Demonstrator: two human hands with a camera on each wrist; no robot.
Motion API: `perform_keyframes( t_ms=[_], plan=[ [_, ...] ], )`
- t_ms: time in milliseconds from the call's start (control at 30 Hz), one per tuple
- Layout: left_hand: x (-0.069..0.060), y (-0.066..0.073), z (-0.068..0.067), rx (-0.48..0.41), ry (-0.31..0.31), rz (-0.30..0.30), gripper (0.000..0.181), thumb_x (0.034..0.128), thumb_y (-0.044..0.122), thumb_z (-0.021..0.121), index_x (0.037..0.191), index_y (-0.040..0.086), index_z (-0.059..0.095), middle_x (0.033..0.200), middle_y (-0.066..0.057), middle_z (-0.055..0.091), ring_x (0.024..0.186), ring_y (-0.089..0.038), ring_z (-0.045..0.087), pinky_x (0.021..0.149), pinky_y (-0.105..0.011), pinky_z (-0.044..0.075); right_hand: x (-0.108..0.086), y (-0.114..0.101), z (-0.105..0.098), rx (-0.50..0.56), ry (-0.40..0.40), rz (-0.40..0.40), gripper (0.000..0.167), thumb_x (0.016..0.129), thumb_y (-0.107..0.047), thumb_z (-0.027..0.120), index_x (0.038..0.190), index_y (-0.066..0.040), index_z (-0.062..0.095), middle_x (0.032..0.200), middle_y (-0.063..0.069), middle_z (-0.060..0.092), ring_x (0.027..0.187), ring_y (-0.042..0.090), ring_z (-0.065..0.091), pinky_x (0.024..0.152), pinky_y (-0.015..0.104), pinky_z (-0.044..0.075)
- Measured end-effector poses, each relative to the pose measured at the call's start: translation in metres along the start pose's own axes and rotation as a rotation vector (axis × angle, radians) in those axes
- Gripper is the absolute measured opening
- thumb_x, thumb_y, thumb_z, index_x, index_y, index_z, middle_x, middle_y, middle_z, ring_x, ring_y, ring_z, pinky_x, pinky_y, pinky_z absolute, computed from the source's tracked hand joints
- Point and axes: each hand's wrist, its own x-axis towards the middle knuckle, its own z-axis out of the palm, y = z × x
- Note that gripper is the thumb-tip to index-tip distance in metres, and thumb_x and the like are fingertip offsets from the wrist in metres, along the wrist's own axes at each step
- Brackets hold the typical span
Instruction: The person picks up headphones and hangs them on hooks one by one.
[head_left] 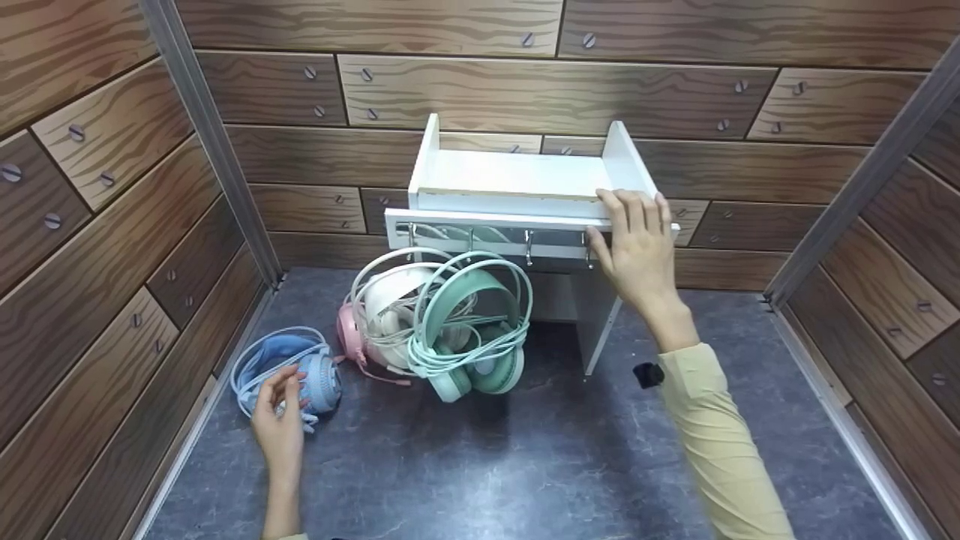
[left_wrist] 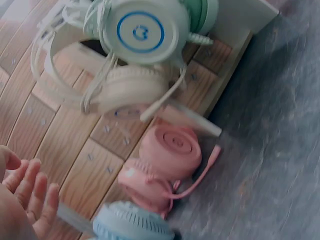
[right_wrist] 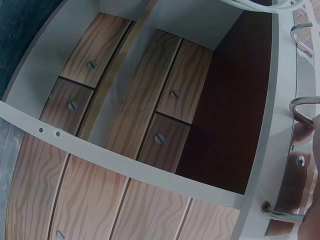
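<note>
My left hand is over the near side of a blue headset lying on the floor. In the left wrist view its fingers are loosely bent with nothing between them, apart from the blue ear cup. With my right hand I grip the right end of a white rack's hook rail, fingers over the top and thumb in front. A green headset and a white headset hang at the rail's left hooks, cables looped. Low beside them is a pink headset, partly hidden in the head view.
Bare metal hooks show on the rail's right half. The rack's white top shelf has raised sides. A small black object lies on the dark floor at right. Wood-patterned walls enclose the space.
</note>
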Motion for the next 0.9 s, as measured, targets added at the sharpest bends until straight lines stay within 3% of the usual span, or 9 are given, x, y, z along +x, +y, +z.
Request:
perform_keyframes(
  t_ms=[100, 200, 400, 500, 600, 733, 867, 900],
  plan=[
    [0.004, -0.009, -0.006, 0.082, 0.050, 0.003, 0.022, 0.0979, -0.001, 0.061, 0.117, -0.010, 0.066, 0.104, -0.015, 0.074, 0.093, 0.002, 0.060, 0.076, -0.012, 0.049, 0.000, 0.000, 0.000, -0.003, 0.001, -0.002, 0.052, 0.106, -0.042, 0.040, 0.147, -0.011, 0.043, 0.135, 0.016, 0.048, 0.131, 0.035, 0.038, 0.121, 0.051, 0.014],
    [0.006, -0.015, -0.011, 0.195, 0.109, -0.049, 0.024, 0.0968, 0.001, 0.061, 0.119, -0.006, 0.067, 0.114, -0.019, 0.071, 0.102, -0.001, 0.054, 0.083, -0.013, 0.043, 0.000, 0.001, 0.001, -0.004, 0.000, 0.000, 0.052, 0.106, -0.043, 0.040, 0.147, -0.011, 0.043, 0.135, 0.016, 0.048, 0.131, 0.035, 0.038, 0.121, 0.050, 0.014],
    [0.008, -0.026, -0.022, 0.339, 0.175, -0.144, 0.043, 0.0928, 0.007, 0.064, 0.135, 0.001, 0.057, 0.139, -0.023, 0.055, 0.126, -0.038, 0.039, 0.103, -0.046, 0.032, 0.000, 0.000, 0.000, -0.001, 0.004, -0.007, 0.051, 0.106, -0.043, 0.042, 0.147, -0.011, 0.043, 0.135, 0.015, 0.048, 0.131, 0.034, 0.038, 0.121, 0.051, 0.015],
    [0.010, -0.033, -0.029, 0.377, 0.150, -0.176, 0.058, 0.0919, 0.011, 0.066, 0.144, -0.002, 0.045, 0.148, -0.030, 0.042, 0.138, -0.050, 0.030, 0.116, -0.057, 0.018, 0.000, 0.000, 0.000, -0.007, 0.009, -0.013, 0.051, 0.106, -0.043, 0.042, 0.146, -0.011, 0.043, 0.135, 0.015, 0.048, 0.131, 0.034, 0.039, 0.121, 0.051, 0.015],
    [0.013, -0.039, -0.035, 0.391, 0.091, -0.251, 0.072, 0.0939, 0.019, 0.065, 0.152, -0.005, 0.030, 0.154, -0.033, 0.030, 0.144, -0.052, 0.021, 0.121, -0.058, 0.010, -0.001, 0.000, 0.000, -0.015, 0.011, -0.015, 0.051, 0.106, -0.043, 0.042, 0.147, -0.011, 0.043, 0.135, 0.015, 0.048, 0.131, 0.034, 0.039, 0.120, 0.051, 0.015],
    [0.017, -0.047, -0.039, 0.310, 0.013, -0.384, 0.087, 0.0976, 0.030, 0.060, 0.158, -0.007, 0.010, 0.160, -0.035, 0.014, 0.150, -0.049, 0.011, 0.123, -0.054, 0.008, -0.001, 0.001, 0.000, -0.013, 0.011, -0.011, 0.051, 0.106, -0.042, 0.042, 0.147, -0.011, 0.043, 0.135, 0.015, 0.048, 0.130, 0.034, 0.039, 0.120, 0.051, 0.015],
    [0.021, -0.054, -0.040, 0.241, -0.018, -0.506, 0.095, 0.0983, 0.042, 0.058, 0.159, -0.002, -0.001, 0.163, -0.033, 0.002, 0.152, -0.045, 0.003, 0.124, -0.053, 0.006, -0.001, 0.001, 0.000, -0.010, 0.007, -0.007, 0.051, 0.107, -0.042, 0.042, 0.147, -0.011, 0.042, 0.135, 0.014, 0.048, 0.131, 0.034, 0.038, 0.120, 0.051, 0.015],
    [0.021, -0.055, -0.040, 0.226, -0.023, -0.534, 0.097, 0.0980, 0.044, 0.058, 0.160, 0.000, -0.002, 0.163, -0.032, 0.000, 0.152, -0.046, 0.003, 0.123, -0.054, 0.011, -0.001, 0.001, 0.000, -0.011, 0.005, -0.006, 0.051, 0.107, -0.042, 0.041, 0.147, -0.011, 0.042, 0.135, 0.014, 0.048, 0.131, 0.034, 0.038, 0.120, 0.051, 0.015]
  ],
)
